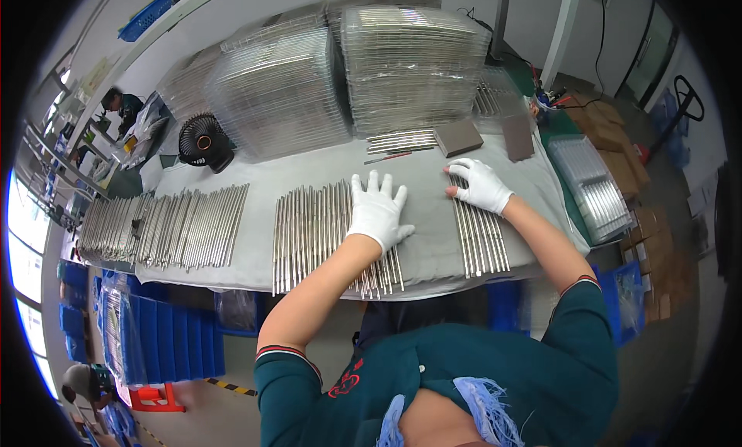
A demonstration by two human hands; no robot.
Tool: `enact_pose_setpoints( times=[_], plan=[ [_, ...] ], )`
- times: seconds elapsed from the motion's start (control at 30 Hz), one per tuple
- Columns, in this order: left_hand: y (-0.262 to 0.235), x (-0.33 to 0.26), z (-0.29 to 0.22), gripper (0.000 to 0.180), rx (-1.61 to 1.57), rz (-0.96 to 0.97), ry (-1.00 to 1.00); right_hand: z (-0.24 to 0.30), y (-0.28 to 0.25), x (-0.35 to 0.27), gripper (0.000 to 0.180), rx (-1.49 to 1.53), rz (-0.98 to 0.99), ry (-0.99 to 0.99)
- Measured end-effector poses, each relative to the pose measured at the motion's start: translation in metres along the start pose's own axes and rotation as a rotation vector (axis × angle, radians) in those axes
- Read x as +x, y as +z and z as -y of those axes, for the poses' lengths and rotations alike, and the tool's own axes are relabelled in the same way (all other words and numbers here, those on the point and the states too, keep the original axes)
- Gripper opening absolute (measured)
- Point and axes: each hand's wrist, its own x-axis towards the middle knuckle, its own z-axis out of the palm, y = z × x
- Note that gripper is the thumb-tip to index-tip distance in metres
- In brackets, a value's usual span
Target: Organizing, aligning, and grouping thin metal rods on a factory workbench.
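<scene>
My left hand [378,210], in a white glove, lies flat with fingers spread on the right end of a wide row of thin metal rods [309,234] laid side by side on a grey cloth-covered table [421,207]. My right hand [479,184], also gloved, rests with fingers curled on the top of a smaller row of rods [481,242] to the right. A bare strip of grey cloth separates the two rows. Neither hand grips a rod.
Another long row of rods [166,227] lies at the left. Tall stacks of clear plastic trays [410,64] stand behind, beside a small black fan [202,142]. Two brown blocks [457,138] and loose rods lie at the back. Blue bins [162,343] sit under the table. Other people work at the far left.
</scene>
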Motion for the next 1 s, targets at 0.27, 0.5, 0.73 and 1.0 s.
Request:
enact_pose_setpoints(
  times=[0.27, 0.5, 0.73, 1.0],
  plan=[
    [0.017, 0.016, -0.111, 0.100, -0.139, -0.057, 1.020, -0.003, 0.014, 0.006, 0.030, 0.044, -0.137, 0.064],
    [0.053, 0.017, -0.145, 0.061, -0.210, -0.353, 1.333, 0.020, 0.011, -0.021, 0.026, 0.157, -0.089, 0.055],
    [0.042, -0.008, -0.154, 0.030, -0.116, -0.153, 1.368, 0.055, -0.003, -0.044, 0.026, 0.262, -0.007, 0.018],
    [-0.042, 0.018, -0.114, 0.021, -1.322, -0.765, 0.609, 0.045, 0.049, -0.045, 0.073, 1.851, -0.309, 0.075]
  ],
)
